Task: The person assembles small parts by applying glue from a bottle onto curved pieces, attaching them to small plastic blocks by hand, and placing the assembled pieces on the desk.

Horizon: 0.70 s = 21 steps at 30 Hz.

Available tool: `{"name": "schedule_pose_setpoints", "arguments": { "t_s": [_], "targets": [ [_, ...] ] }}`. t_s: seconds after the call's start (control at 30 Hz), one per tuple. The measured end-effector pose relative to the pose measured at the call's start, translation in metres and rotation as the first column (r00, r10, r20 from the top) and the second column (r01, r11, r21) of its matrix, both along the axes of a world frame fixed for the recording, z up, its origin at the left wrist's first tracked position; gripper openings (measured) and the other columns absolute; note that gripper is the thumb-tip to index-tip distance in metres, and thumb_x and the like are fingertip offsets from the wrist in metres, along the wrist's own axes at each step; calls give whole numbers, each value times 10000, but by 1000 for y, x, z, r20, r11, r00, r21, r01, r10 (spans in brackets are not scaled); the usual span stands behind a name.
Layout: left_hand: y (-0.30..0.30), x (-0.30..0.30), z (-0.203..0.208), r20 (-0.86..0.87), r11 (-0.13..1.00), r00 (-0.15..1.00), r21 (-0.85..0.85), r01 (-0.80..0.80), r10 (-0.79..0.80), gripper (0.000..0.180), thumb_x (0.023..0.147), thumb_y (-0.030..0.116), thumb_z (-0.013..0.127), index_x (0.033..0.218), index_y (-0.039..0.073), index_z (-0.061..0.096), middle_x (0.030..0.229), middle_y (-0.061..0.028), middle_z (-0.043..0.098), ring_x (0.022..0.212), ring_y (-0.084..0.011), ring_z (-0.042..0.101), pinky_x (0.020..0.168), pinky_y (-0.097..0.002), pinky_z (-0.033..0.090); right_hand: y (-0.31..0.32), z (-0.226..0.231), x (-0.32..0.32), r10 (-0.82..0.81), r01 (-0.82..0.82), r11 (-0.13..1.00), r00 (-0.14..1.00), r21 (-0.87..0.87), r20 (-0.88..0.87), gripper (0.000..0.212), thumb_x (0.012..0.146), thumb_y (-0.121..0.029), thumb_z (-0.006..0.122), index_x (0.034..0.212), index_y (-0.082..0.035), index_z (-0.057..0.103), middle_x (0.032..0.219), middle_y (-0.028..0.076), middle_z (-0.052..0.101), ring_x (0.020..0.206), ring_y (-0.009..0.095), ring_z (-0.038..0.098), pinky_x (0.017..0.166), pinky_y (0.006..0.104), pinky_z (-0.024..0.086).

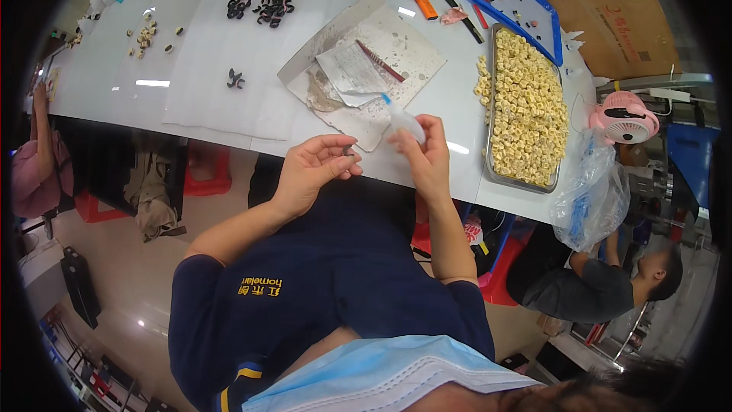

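Note:
My left hand (pixel 314 170) is closed in a pinch on a small dark piece (pixel 348 151), held just off the table's near edge. In my right hand (pixel 429 159) is a translucent white squeeze bottle (pixel 408 123), its blue tip pointing up and left, away from the dark piece. Beyond both hands lies a stained cardboard tray (pixel 415 49) with folded sides. A crumpled paper sheet (pixel 352 69) and a dark red, pen-like stick (pixel 380 60) rest in it. To the left, a loose black curved piece (pixel 235 79) lies on a white foam sheet (pixel 200 99), with a cluster of similar pieces (pixel 267 8) farther back.
At right stands a metal tray (pixel 489 154) heaped with cream-coloured pieces (pixel 530 107). Behind it are a blue tray (pixel 559 30), an orange box (pixel 423 3) and a black marker (pixel 463 19). A pink fan (pixel 624 117) and plastic bag (pixel 591 198) sit farther right. Other people sit at both sides.

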<state>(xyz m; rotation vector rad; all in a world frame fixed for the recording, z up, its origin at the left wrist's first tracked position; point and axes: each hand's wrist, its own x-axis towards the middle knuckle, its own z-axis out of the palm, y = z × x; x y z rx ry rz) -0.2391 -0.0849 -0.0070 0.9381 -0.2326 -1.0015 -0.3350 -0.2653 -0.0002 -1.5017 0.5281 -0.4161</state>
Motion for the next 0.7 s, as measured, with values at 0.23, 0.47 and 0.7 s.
{"name": "schedule_pose_setpoints", "arguments": {
  "t_s": [0.23,0.47,0.7],
  "targets": [
    [3,-4,9,-35,1000,999,0,8,-8,323,853,30,599,1156,-36,509,967,-122,624,827,-162,631,695,-213,495,12,16,-38,30,-36,983,999,180,31,240,897,-148,564,1064,-13,456,789,52,584,639,87,545,579,201,424],
    [6,-3,12,-69,1000,997,8,25,-25,339,849,38,609,1166,-37,520,975,-122,621,831,-167,634,696,-214,495,16,29,-43,-18,21,1000,994,-23,104,180,833,-110,640,938,10,558,788,25,581,688,51,496,617,182,397],
    [8,-1,15,-79,1000,996,2,30,-30,342,849,54,615,1169,-34,531,976,-111,618,845,-168,634,704,-214,492,22,36,-41,-26,38,982,998,-184,65,149,800,-87,674,865,13,585,678,1,585,587,39,498,536,183,396]
  ]
}}
